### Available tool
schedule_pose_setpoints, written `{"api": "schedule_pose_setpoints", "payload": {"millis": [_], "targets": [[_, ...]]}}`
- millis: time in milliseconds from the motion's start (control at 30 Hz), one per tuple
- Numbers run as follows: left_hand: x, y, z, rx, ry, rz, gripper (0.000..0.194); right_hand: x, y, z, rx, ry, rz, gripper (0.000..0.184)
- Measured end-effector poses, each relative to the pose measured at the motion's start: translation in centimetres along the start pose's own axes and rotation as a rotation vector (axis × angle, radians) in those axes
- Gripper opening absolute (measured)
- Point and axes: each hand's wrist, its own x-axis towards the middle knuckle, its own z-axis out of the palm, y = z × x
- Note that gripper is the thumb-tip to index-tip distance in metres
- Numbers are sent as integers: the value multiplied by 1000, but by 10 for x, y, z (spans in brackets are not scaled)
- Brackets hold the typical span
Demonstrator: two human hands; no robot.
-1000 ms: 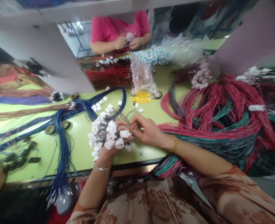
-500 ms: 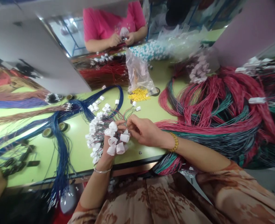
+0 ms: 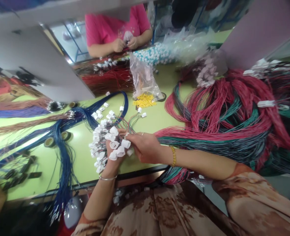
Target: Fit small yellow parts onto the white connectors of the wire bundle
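My left hand (image 3: 113,156) is closed round a bunch of thin wires tipped with white plastic connectors (image 3: 100,141). Larger white connectors (image 3: 120,150) stick out over its palm and hide most of its fingers. Close against it, my right hand (image 3: 145,147) pinches at one white connector (image 3: 125,143) at the edge of the bunch; its fingertips are partly hidden. Thin red and green wires (image 3: 130,124) run from between the hands towards two small white plugs (image 3: 144,115) on the green table (image 3: 159,121). Small yellow parts (image 3: 145,100) lie beyond, by a clear plastic bag (image 3: 145,77).
Blue wires (image 3: 63,157) hang over the table edge at left, near rolls of tape (image 3: 49,142). A big heap of red, green and grey wires (image 3: 216,131) fills the right. Across the table, a person in pink (image 3: 117,29) handles a small part behind grey partitions (image 3: 49,65).
My right hand has shifted slightly left and its fingers have closed in on a connector at the bunch. The whole view has moved a little. The bunch stays in my left hand.
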Motion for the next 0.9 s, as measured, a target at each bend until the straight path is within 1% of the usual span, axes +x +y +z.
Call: {"api": "schedule_pose_setpoints", "payload": {"millis": [33, 100, 133, 167, 200, 233, 300, 367, 400, 533, 600, 667, 733, 800, 900], "targets": [[0, 2, 1, 65, 32, 67, 29, 5, 7, -8, 54, -14, 49, 36], [-2, 6, 3, 127, 42, 165, 33, 19, 29, -29, 146, -14, 164, 24], [-2, 8, 4, 103, 28, 177, 33, 27, 44, -41, 146, 15, 212, 19], [-3, 10, 5, 44, 11, 161, 32, 35, 60, -53, 93, 49, 263, 19], [-4, 11, 6, -28, -4, 132, 33, 42, 78, -62, 6, 63, 320, 18], [-5, 12, 7, -102, -25, 91, 34, 48, 95, -69, -92, 46, 379, 18], [-7, 13, 9, -230, -88, 16, 36, 56, 126, -73, -221, -14, 467, 19], [-9, 16, 11, -292, -155, -31, 39, 59, 147, -68, -256, -72, 471, 20], [-10, 18, 12, -288, -177, -47, 41, 60, 154, -63, -265, -89, 459, 19], [-13, 22, 8, -199, -225, -35, 51, 60, 168, -45, -307, -100, 416, 16], [-13, 18, 4, -230, -280, -34, 56, 61, 173, -41, -310, -103, 401, 15], [-13, 13, 0, -283, -298, -41, 57, 61, 177, -40, -318, -109, 383, 15], [-12, 9, -1, -329, -276, -39, 59, 61, 180, -39, -331, -112, 370, 15], [-12, 8, -1, -367, -229, -37, 61, 59, 182, -39, -343, -100, 366, 17], [-13, 13, 2, -410, -177, -35, 65, 56, 183, -40, -338, -35, 380, 19]]}}
